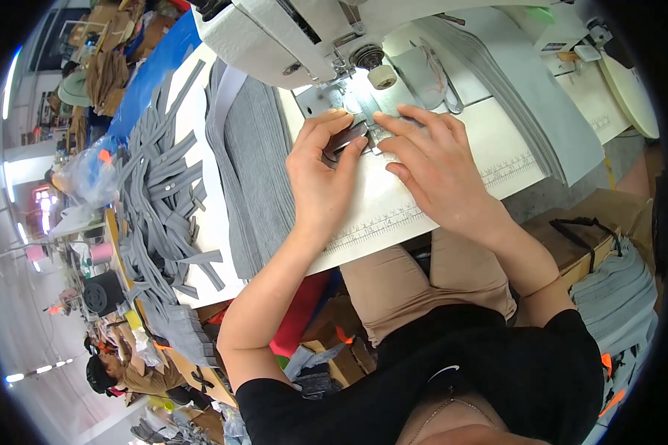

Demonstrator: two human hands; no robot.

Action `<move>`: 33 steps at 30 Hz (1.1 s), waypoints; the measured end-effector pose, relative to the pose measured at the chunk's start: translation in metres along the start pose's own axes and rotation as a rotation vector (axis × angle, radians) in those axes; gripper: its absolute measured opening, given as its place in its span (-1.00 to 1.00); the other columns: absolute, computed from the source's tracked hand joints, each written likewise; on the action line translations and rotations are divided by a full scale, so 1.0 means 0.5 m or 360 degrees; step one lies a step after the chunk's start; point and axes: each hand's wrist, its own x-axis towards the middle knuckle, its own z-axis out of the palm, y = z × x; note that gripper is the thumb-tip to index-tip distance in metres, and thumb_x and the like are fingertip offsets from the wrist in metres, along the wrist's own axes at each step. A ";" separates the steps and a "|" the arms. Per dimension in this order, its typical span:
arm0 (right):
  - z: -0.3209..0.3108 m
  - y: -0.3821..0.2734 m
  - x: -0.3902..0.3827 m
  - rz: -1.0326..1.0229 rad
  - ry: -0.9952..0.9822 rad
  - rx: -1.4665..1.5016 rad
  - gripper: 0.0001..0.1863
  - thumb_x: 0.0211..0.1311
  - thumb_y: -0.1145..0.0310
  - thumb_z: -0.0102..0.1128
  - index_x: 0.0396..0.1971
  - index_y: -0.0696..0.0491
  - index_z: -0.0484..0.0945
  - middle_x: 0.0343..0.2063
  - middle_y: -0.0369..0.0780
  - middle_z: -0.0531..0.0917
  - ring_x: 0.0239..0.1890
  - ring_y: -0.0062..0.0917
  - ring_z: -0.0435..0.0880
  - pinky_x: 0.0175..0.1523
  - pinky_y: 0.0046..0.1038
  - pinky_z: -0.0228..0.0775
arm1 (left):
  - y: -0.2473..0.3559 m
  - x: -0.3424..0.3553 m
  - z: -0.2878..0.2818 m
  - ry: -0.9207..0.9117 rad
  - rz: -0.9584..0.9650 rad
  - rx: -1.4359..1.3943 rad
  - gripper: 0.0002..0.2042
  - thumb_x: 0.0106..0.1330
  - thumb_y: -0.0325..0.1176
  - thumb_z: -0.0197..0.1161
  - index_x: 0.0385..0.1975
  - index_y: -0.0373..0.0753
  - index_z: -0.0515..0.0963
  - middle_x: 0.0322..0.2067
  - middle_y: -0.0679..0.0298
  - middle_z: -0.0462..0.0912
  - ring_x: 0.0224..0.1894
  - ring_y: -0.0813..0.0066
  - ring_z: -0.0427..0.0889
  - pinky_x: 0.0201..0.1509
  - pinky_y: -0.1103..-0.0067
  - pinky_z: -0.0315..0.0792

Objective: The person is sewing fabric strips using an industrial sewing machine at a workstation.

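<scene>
Both my hands are at the needle area of a white sewing machine (254,41). My left hand (321,159) is closed, its thumb and fingers curled round a small dark grey fabric piece (347,136) just in front of the presser foot. Beside it, my right hand (441,163) lies palm down with fingers stretched out and apart, the fingertips by the metal plate. The fabric under those fingertips is mostly hidden. A lamp lights the needle spot brightly, so fine detail there is washed out.
Left of the machine stand a stack of grey fabric panels (256,148) and a heap of grey strips (159,174). More layered grey cloth (490,81) lies on the right. Grey-blue folded fabric (616,297) sits low at right. Another person (137,371) is at the far left.
</scene>
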 end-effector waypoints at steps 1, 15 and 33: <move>0.001 0.000 0.000 0.0001 0.0003 0.0000 -0.76 0.35 0.39 0.23 -0.02 0.08 0.59 0.35 -0.22 0.49 0.40 -0.21 0.35 0.40 -0.10 0.09 | 0.001 0.001 -0.001 -0.0015 0.0028 0.0051 -0.75 0.25 -0.56 0.43 -0.07 -0.35 0.67 0.02 0.09 0.69 0.05 0.34 0.69 0.13 0.52 0.55; -0.050 0.038 -0.014 0.0046 0.0562 -0.0191 -0.73 0.30 0.48 0.25 -0.01 0.05 0.61 0.12 -0.21 0.64 0.20 -0.25 0.56 0.24 -0.20 0.35 | -0.019 0.005 0.014 -0.0040 -0.0014 0.0004 -0.71 0.22 -0.51 0.43 -0.09 -0.38 0.58 0.12 -0.11 0.59 0.12 -0.03 0.64 0.18 0.33 0.55; -0.213 0.170 -0.004 0.0376 0.0507 -0.0761 -0.87 0.14 0.45 0.25 -0.44 0.14 0.48 -0.45 -0.15 0.55 -0.32 -0.19 0.56 -0.18 -0.20 0.37 | 0.073 -0.031 0.063 -0.0113 0.0306 -0.0066 -0.71 0.31 -0.41 0.41 -0.02 -0.34 0.60 0.05 0.01 0.64 -0.01 0.15 0.69 0.09 0.47 0.54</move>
